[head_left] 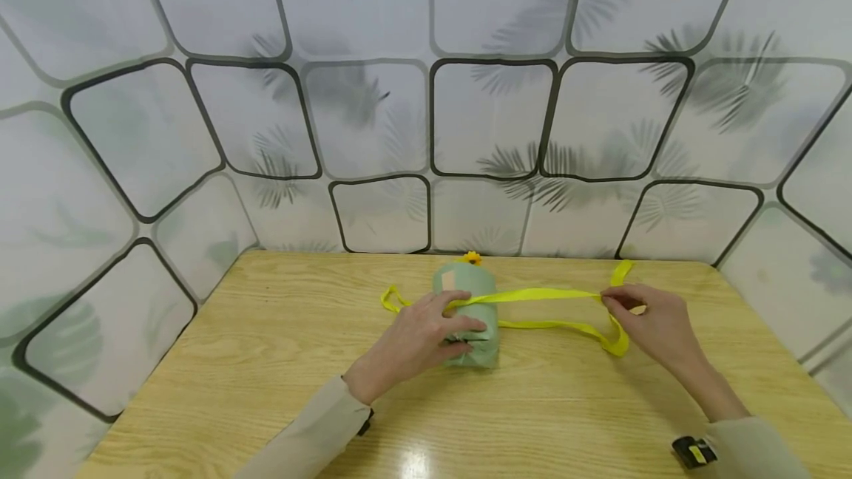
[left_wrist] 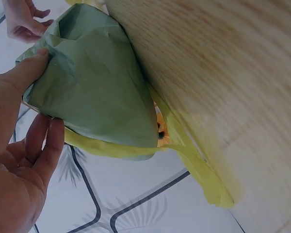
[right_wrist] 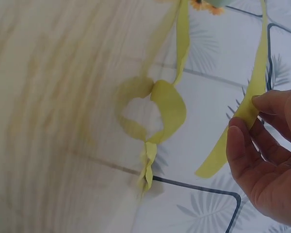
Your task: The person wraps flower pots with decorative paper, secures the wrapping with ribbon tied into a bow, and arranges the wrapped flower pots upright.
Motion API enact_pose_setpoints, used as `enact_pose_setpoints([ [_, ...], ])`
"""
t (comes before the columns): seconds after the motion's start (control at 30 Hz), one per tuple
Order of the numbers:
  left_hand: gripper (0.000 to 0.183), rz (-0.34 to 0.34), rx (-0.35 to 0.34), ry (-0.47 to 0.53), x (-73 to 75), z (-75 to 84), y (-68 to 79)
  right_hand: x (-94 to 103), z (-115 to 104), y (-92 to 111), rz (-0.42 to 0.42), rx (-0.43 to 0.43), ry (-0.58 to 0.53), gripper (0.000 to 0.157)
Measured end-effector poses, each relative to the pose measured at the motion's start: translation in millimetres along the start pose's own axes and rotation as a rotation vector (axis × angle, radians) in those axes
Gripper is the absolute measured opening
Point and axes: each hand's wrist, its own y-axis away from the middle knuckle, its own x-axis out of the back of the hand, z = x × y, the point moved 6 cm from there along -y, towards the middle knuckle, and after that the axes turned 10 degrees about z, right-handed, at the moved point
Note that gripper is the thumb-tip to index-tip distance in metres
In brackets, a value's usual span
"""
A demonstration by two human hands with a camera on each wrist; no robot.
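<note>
A bouquet wrapped in green paper [head_left: 486, 352] lies on the table, an orange flower [head_left: 472, 258] showing at its far end. My left hand [head_left: 422, 330] grips the wrapping from the left; in the left wrist view the thumb and fingers sit on opposite sides of the bouquet [left_wrist: 97, 87]. A yellow ribbon [head_left: 546, 293] crosses the paper under the left fingers and stretches to the right. My right hand [head_left: 655, 320] pinches this ribbon between thumb and fingertips, a short tail hanging past the grip in the right wrist view. Another ribbon length [right_wrist: 173, 107] lies looped on the table.
The wooden table [head_left: 299, 331] has a glossy surface. A patterned white backdrop [head_left: 379, 117] rises along its back and sides. At the bouquet's left a small ribbon loop [head_left: 391, 300] sticks out.
</note>
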Motion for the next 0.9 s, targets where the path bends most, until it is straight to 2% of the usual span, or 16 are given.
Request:
enact_pose_setpoints([
  [0.53,0.036,-0.01,0.01,0.012,0.0,-0.2,0.4,15.1,30.2,7.8,-0.015,-0.07,0.08,0.009],
  [0.7,0.037,-0.005,0.002,0.008,0.2,0.5,-0.1,18.7,41.3,11.8,-0.093,-0.139,0.135,0.011],
  [0.9,0.036,0.006,0.001,0.012,1.1,0.5,-0.3,23.2,49.4,13.1,-0.176,-0.169,0.193,0.016],
])
